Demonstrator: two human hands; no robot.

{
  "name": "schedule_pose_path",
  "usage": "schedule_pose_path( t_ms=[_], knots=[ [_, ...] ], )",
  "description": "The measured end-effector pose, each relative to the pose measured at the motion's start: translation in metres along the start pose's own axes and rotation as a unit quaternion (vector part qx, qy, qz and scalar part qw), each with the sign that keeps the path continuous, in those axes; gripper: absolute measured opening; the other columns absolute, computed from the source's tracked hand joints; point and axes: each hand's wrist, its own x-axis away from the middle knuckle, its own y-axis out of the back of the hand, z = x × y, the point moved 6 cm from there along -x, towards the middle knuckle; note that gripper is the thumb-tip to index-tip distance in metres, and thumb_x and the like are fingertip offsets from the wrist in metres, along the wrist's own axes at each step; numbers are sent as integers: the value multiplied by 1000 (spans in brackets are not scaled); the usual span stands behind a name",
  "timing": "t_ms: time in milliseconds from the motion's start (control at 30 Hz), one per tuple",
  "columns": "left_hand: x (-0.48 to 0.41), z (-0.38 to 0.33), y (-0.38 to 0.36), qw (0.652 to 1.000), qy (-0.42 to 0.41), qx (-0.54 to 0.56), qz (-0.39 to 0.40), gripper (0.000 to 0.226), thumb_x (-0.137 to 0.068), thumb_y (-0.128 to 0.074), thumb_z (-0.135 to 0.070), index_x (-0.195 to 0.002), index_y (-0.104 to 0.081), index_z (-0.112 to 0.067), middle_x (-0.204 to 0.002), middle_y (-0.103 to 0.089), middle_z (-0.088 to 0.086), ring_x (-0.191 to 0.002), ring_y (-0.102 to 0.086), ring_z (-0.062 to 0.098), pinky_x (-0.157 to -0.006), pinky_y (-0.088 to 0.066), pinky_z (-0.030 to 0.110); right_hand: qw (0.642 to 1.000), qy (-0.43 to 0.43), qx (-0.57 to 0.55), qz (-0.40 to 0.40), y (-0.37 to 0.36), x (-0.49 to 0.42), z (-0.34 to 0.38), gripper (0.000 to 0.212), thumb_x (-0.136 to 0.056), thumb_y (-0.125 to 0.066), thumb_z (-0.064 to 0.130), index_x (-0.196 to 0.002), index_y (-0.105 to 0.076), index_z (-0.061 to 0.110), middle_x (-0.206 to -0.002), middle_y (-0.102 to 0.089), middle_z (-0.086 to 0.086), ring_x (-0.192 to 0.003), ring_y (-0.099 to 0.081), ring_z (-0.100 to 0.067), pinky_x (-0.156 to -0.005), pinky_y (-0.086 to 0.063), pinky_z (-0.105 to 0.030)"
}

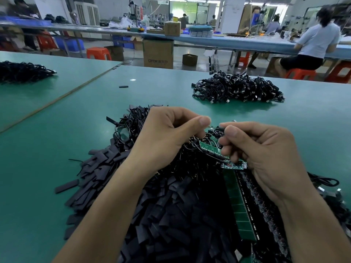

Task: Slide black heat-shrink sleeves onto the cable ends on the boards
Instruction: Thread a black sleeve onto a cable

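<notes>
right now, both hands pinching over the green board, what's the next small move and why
Probably ease the left hand toward the right hand: both pinch a thin piece above the green board strip, fingertips almost meeting. Too small to identify.

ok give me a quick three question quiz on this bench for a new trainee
1. True or false: the black heat-shrink sleeves sit sorted in a tray.
2. Where is the cable pile with metal plugs? A under the left forearm, B on the table beyond the hands, to the right, C on a stool.
3. Fill in: the left hand and right hand pinch fingertip to fingertip above a small green circuit ____.
Key: 1 false, they lie in a loose heap; 2 B; 3 board.
</notes>
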Motion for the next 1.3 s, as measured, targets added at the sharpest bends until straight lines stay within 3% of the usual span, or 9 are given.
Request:
schedule_pose_path(
  t_ms=[167,267,367,533,667,933,1200,1300],
  knots=[
    [1,-2,0,1000,-11,15,-11,21,-79,-73,-38,-73,-76,-19,-67,-73,-3,-53,-48,4,-51,-40,13,1000,-11,-25,-3,-1,0,-1,18,-68,-77,26,-82,-82,16,-71,-73,-12,-56,-67,-16,-48,-48,-17],
    [1,-1,-3,1000,-11,12,11,11,-81,-73,-32,-80,-76,-21,-71,-74,-5,-60,-59,2,-58,-46,12,1000,-11,-22,17,-6,1,0,26,-63,-79,34,-84,-82,19,-71,-74,-10,-56,-67,-15,-48,-48,-17],
    [1,0,-7,999,-6,12,38,9,-83,-75,-25,-88,-76,-18,-77,-77,-1,-69,-67,4,-64,-50,14,999,4,10,30,-9,1,1,28,-65,-80,35,-89,-81,21,-71,-74,-8,-57,-68,-16,-50,-50,-18],
    [2,4,-6,999,31,25,32,25,-74,-74,-38,-91,-72,-20,-72,-75,-2,-65,-66,4,-67,-52,16,997,42,58,17,-7,1,3,21,-75,-76,24,-94,-78,16,-73,-74,-10,-60,-68,-17,-55,-53,-20],
    [2,7,-3,999,40,-11,30,11,-91,-71,-26,-83,-73,-18,-74,-75,-2,-67,-66,8,-69,-55,25,996,61,61,-9,-4,2,6,17,-77,-75,20,-93,-76,16,-74,-74,-10,-61,-69,-18,-56,-54,-20],
    [4,0,5,996,-13,-81,-41,19,-80,-83,-34,-70,-70,-23,-59,-66,-7,-51,-53,6,-51,-43,19,993,80,68,-44,-2,1,5,16,-78,-75,16,-93,-75,18,-71,-74,-6,-59,-69,-15,-57,-54,-18],
    [1,10,0,998,13,-54,23,23,-90,-74,-29,-72,-74,-14,-63,-69,4,-49,-49,5,-51,-39,15,993,89,71,-27,-2,1,7,16,-78,-74,18,-94,-75,17,-71,-74,-7,-60,-68,-17,-59,-53,-19],
    [2,9,-2,997,2,-64,42,23,-91,-73,-27,-73,-74,-13,-63,-71,1,-50,-50,4,-51,-38,15,993,86,81,-13,-5,1,6,16,-79,-74,16,-95,-75,19,-75,-76,-1,-61,-68,-14,-59,-54,-19]
  ],
)
